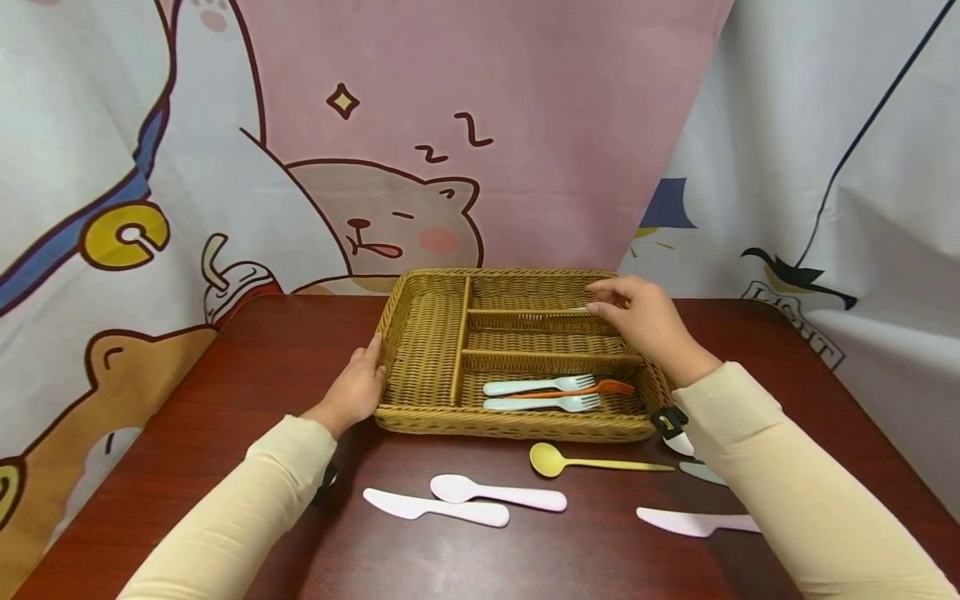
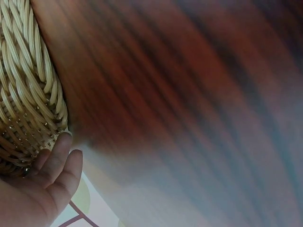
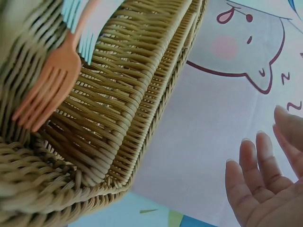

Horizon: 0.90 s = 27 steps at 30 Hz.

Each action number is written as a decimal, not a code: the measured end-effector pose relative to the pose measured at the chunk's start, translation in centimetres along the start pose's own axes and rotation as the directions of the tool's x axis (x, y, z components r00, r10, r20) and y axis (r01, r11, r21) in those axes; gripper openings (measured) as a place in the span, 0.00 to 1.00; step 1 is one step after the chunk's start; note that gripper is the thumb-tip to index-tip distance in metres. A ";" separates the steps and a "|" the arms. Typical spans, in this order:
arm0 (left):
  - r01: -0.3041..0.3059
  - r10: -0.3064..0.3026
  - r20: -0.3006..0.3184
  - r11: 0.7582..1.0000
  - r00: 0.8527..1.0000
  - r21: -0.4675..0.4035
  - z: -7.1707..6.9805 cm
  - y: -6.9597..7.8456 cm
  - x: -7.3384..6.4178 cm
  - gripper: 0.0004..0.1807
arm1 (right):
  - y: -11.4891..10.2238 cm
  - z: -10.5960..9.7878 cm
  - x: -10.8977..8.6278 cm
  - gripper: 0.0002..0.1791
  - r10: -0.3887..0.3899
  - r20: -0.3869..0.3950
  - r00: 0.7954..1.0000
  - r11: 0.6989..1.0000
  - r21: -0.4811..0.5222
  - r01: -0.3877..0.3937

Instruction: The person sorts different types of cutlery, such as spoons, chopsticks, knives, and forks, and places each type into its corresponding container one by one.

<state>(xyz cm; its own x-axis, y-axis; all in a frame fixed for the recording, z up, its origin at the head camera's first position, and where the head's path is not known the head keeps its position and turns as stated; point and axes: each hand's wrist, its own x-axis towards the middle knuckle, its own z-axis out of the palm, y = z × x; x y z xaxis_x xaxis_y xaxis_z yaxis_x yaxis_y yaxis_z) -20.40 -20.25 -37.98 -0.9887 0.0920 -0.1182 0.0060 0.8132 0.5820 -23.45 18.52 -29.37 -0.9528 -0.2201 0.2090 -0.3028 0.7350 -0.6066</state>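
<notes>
A wicker cutlery basket [image 1: 420, 421] with several compartments stands on the table. My left hand [image 1: 358, 385] rests against its left side; in the left wrist view the fingers [image 2: 59, 161] lie fairly straight at the woven wall. Over the basket's back right corner hovers my right hand [image 1: 637, 312], its fingers loosely bent with nothing between them in the right wrist view. A pale utensil [image 1: 581, 309] shows in small part at the rear divider, close to the right thumb. In the front compartment lie two pale blue forks [image 1: 525, 387] and an orange fork [image 3: 61, 71].
On the table before the basket lie a yellow spoon [image 1: 547, 460], a white spoon [image 1: 525, 497], a white knife [image 1: 465, 510] and a pale pink knife [image 1: 678, 522]. A pale green utensil [image 1: 702, 473] is partly under the right sleeve. A printed cloth [image 1: 570, 125] hangs behind the table.
</notes>
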 end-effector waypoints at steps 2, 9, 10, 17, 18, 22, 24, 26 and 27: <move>-0.003 0.003 0.000 1.000 1.000 0.001 -0.1 0.0 -0.1 0.33 | 0.0 -0.1 -0.6 0.20 -0.007 -0.011 1.000 1.000 -0.007 0.007; -0.005 0.005 0.008 1.000 1.000 0.006 -0.1 0.1 -0.2 0.33 | -0.2 -0.2 -3.0 0.18 -0.048 -0.061 0.997 0.999 -0.019 0.047; -0.008 0.008 0.006 1.000 1.000 0.007 -0.1 0.1 -0.2 0.33 | -0.2 -0.2 -3.3 0.18 -0.057 -0.073 0.996 0.998 -0.022 0.056; -0.005 0.005 0.013 1.000 1.000 0.009 -0.2 0.1 -0.1 0.33 | 0.4 -0.1 -5.5 0.15 -0.119 -0.134 0.984 0.993 -0.026 0.116; -0.004 0.004 0.013 1.000 1.000 0.008 -0.2 0.1 -0.1 0.33 | 0.6 0.0 -5.8 0.15 -0.126 -0.140 0.982 0.992 -0.029 0.123; -0.003 0.003 0.008 1.000 1.000 0.007 -0.2 0.2 -0.1 0.33 | 1.2 0.6 -6.9 0.14 -0.147 -0.144 0.979 0.989 -0.040 0.143; -0.005 0.005 0.003 1.000 1.000 0.010 -0.2 0.2 -0.2 0.33 | 1.4 1.0 -7.5 0.14 -0.158 -0.145 0.977 0.987 -0.037 0.154; -0.006 0.006 0.002 1.000 1.000 0.011 -0.2 0.2 -0.2 0.33 | 1.6 1.3 -8.0 0.14 -0.171 -0.145 0.975 0.985 -0.037 0.168; -0.005 0.005 0.000 1.000 1.000 0.012 -0.2 0.2 -0.2 0.33 | 1.7 1.5 -8.3 0.14 -0.178 -0.145 0.973 0.984 -0.036 0.175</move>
<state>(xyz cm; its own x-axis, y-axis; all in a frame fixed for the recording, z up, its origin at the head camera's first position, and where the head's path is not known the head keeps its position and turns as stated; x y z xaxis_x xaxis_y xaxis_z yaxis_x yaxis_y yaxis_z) -20.24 -20.19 -37.68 -0.9887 0.0958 -0.1155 0.0125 0.8195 0.5730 -16.14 20.69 -33.27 -0.8705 -0.2525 0.4225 -0.4639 0.7077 -0.5328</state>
